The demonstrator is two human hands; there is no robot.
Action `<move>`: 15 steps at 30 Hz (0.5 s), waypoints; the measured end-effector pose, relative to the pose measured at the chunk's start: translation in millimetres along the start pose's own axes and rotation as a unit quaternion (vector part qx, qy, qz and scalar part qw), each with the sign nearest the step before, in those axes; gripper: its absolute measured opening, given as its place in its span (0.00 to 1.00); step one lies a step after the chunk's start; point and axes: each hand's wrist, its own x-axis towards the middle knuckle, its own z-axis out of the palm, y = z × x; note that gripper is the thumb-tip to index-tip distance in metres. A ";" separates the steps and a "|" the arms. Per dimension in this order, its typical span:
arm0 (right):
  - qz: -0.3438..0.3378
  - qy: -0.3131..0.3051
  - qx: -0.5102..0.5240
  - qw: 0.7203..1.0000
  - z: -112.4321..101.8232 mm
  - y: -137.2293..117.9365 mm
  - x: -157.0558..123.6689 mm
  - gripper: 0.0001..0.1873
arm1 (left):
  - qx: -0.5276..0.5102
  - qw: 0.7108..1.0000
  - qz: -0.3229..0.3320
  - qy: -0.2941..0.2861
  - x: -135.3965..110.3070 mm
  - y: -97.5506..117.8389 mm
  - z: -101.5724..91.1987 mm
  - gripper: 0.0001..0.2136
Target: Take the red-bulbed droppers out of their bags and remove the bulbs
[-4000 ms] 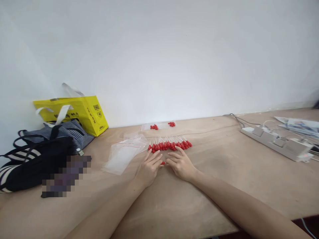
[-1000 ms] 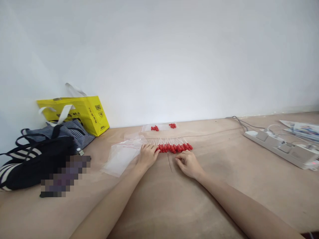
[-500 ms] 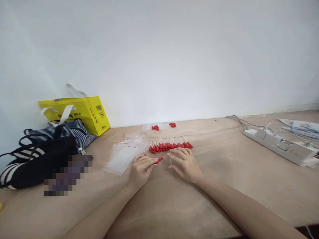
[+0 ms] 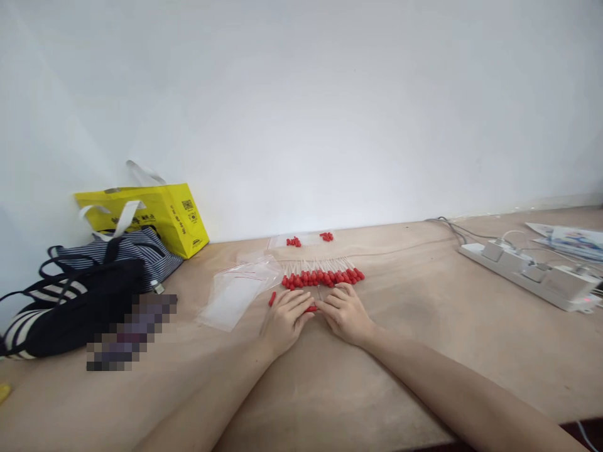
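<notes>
Pinched in the left hand, the red tube lies crosswise, pointing at the curled right hand, whose hold I cannot tell.

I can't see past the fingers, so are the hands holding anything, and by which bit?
The left hand holds a small red piece by its left part; whether the right hand holds anything cannot be told.

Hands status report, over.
Left hand: holding small red cylindrical piece.
Right hand: at its end, grip hidden.
Beyond: row of red-headed white sticks.
Second red piece beside left hand.
</notes>
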 end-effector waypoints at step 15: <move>-0.060 0.026 0.008 0.998 -2.6 2.0 -5.1 0.12 | 0.040 0.999 0.034 0.004 -0.2 9.7 -2.8 0.10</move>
